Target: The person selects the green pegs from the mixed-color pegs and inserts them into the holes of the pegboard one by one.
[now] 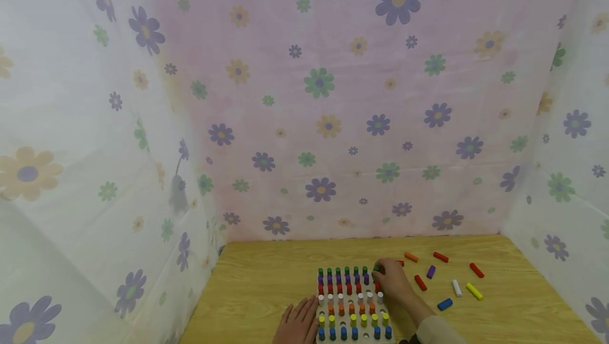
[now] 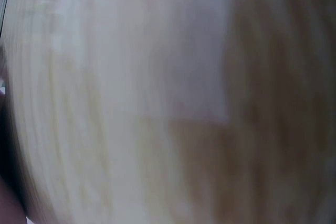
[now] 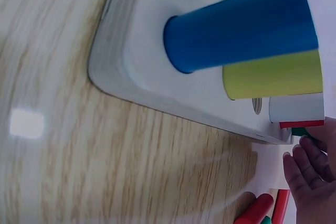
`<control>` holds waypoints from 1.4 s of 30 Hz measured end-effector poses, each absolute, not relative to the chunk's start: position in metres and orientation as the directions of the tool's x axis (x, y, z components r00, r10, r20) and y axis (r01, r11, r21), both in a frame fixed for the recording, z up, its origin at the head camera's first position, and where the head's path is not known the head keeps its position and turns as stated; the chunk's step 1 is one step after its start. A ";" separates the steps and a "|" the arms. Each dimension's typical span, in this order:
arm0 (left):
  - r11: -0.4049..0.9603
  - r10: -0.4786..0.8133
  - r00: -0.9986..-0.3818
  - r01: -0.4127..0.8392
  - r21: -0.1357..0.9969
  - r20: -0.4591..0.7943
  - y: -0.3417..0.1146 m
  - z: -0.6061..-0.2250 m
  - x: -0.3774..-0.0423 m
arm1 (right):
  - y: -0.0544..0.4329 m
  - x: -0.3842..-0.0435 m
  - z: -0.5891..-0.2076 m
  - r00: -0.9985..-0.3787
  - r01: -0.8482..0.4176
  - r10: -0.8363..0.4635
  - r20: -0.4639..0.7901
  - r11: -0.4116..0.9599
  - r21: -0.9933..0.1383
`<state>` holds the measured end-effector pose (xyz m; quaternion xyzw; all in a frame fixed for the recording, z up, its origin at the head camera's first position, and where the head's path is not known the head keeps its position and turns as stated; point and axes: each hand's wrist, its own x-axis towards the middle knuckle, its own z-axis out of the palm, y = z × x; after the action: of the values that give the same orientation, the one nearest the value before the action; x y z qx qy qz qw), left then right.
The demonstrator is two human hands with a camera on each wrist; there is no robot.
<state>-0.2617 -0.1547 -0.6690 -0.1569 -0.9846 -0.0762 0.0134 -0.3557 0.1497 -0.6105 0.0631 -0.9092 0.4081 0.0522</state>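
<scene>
A pale wooden pegboard (image 3: 142, 40) stands on the table, with rows of green, purple, red, white, orange, yellow and blue pegs upright in it. My right hand (image 1: 393, 279) is at the board's far right corner and pinches a green peg (image 1: 376, 268) at the end of the green row. In the right wrist view that green peg (image 3: 301, 131) shows only partly beside the fingers. My left hand (image 1: 298, 324) rests with fingers extended along the board's left edge. The left wrist view is blurred and shows mostly table surface.
Loose pegs lie right of the board, among them a blue peg (image 1: 444, 304), a white peg (image 1: 457, 288), a yellow peg (image 1: 474, 291), a purple peg (image 1: 431, 272), an orange peg (image 1: 411, 257) and several red ones. Flowered cloth (image 1: 328, 154) encloses the table (image 1: 257, 275).
</scene>
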 end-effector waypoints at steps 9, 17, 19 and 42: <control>0.934 0.315 -0.948 0.318 0.164 0.039 -0.156 -0.668 -0.262 | 0.148 -0.359 -0.611 -0.987 -0.157 -0.088 0.133 0.685 -0.712; 0.937 0.320 -0.947 0.321 0.138 0.030 -0.160 -0.666 -0.261 | 0.147 -0.354 -0.607 -0.988 -0.149 -0.078 0.132 0.679 -0.718; 0.936 0.323 -0.946 0.325 0.137 0.032 -0.161 -0.666 -0.260 | 0.146 -0.352 -0.609 -0.988 -0.151 -0.075 0.137 0.675 -0.722; 0.929 0.327 -0.943 0.332 0.162 0.058 -0.163 -0.671 -0.256 | 0.203 -0.313 -0.593 -0.960 -0.258 -0.101 0.262 0.684 -0.682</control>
<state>-0.2558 -0.1629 -0.6708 -0.1680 -0.9820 -0.0848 0.0148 -0.3135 0.2031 -0.5926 0.0985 -0.9119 0.3852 0.1019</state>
